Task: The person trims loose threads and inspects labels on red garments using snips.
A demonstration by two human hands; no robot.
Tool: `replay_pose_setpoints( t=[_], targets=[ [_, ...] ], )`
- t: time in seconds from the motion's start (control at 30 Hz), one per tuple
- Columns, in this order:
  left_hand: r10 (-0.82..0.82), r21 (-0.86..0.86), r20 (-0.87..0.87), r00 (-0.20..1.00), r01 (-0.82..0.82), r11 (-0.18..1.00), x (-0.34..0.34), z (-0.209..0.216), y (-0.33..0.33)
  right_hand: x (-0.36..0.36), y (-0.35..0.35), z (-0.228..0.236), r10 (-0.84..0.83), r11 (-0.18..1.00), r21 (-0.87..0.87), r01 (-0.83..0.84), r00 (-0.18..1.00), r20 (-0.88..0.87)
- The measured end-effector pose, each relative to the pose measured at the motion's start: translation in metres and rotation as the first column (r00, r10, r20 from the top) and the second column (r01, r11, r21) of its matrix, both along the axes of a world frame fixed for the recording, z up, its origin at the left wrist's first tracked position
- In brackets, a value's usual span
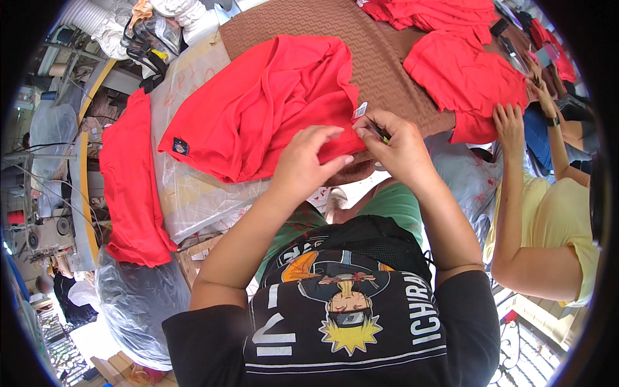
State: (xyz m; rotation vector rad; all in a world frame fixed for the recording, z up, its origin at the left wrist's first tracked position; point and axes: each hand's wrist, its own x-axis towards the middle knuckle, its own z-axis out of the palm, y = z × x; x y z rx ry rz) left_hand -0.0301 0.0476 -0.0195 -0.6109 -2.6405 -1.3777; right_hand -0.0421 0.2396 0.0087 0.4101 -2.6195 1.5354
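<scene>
A red shirt (pixel 271 106) lies crumpled on a brown zigzag-patterned mat (pixel 380 61) in front of me. My left hand (pixel 308 161) pinches the shirt's near edge. My right hand (pixel 396 145) is closed on a small dark tool, its tip at a little white tag (pixel 360 110) on the shirt's edge. A small dark label (pixel 180 146) shows on the shirt's left corner.
Another red garment (pixel 132 187) hangs over the table's left edge on clear plastic sheeting (pixel 187 193). More red shirts (pixel 467 77) lie at the back right. A person in a yellow top (pixel 554 219) stands on my right, a hand (pixel 509 126) on a shirt. Plastic bags (pixel 138 303) sit below left.
</scene>
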Motion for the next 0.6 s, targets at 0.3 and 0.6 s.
replay_pose_setpoints(
  t=[0.3, 0.6],
  targets=[
    [-0.024, -0.111, -0.033, 0.999, 0.02, 0.994, -0.008, -0.013, -0.002, -0.002, 0.012, -0.001, 0.079, 0.987, 0.142, -0.077, 0.997, -0.014],
    [0.185, 0.241, -0.116, 0.976, -0.153, 0.959, -0.006, 0.062, -0.013, -0.01, -0.013, 0.001, 0.074, 0.987, -0.145, -0.071, 0.997, 0.013]
  ],
)
